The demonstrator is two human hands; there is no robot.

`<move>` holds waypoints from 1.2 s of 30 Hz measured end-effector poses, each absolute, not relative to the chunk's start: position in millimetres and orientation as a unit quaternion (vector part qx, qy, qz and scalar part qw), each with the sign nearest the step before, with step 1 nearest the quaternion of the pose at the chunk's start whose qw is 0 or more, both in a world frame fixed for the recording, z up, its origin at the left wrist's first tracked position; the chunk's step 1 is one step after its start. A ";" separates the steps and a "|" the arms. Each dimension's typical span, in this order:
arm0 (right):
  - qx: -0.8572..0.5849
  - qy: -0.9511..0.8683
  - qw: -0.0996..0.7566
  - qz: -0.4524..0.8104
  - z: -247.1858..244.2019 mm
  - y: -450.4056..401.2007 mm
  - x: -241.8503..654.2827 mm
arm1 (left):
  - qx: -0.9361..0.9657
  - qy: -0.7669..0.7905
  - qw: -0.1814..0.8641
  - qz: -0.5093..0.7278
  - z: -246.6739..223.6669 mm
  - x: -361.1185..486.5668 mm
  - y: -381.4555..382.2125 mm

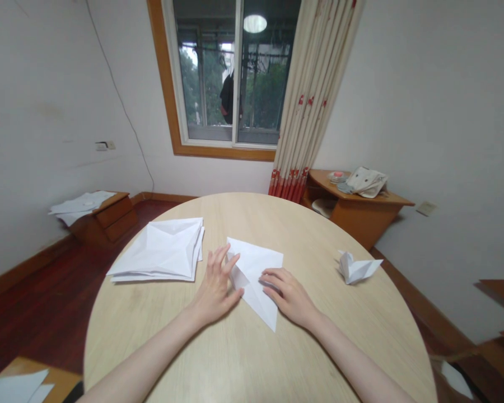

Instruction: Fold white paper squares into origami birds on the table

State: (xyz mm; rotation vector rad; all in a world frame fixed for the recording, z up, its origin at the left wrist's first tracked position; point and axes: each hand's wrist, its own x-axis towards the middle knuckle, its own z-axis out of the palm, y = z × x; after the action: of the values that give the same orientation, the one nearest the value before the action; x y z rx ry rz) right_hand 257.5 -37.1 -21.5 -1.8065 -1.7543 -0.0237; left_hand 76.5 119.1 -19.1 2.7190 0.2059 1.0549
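A folded sheet of white paper [260,254] lies on the round wooden table, one corner pointing toward me. My left hand [218,285] is at its left edge, fingers apart, with the thumb and fingertips touching a raised flap. Over the right part of the paper rests my right hand [289,294], its fingers stretched out and slightly curved, fingertips on the surface. A folded paper figure [357,268] with pointed ends stands farther right. To the left of my left hand is a stack of creased white paper sheets [159,252].
The round table [252,358] has a curved edge all around. Beyond it are a small cabinet [117,215] with papers on top, a corner desk [361,210] bearing a cloth bag [367,182], a window and a curtain [308,106]. More papers [17,389] lie at the lower left.
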 end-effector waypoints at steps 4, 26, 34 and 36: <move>-0.689 -0.665 0.287 -0.008 -27.4 -36.1 260.5 | 0.919 0.082 0.063 0.380 -14.0 73.3 113.8; -0.704 -0.664 0.250 0.015 -30.5 -33.7 264.0 | 0.968 -0.002 -0.004 0.249 2.0 72.3 99.1; -0.716 -0.660 0.229 -0.003 -28.3 -34.1 262.2 | 0.973 0.017 -0.036 0.227 -1.0 72.4 99.6; -0.719 -0.658 0.223 -0.009 -27.5 -34.4 261.5 | 0.974 0.018 -0.028 0.225 -2.1 72.3 100.2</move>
State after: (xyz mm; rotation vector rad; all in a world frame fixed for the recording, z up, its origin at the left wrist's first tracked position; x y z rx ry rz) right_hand 261.5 -34.4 -27.5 -1.9849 -1.8177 -0.0247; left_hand 72.3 100.2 -2.1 3.1143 0.0582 0.7196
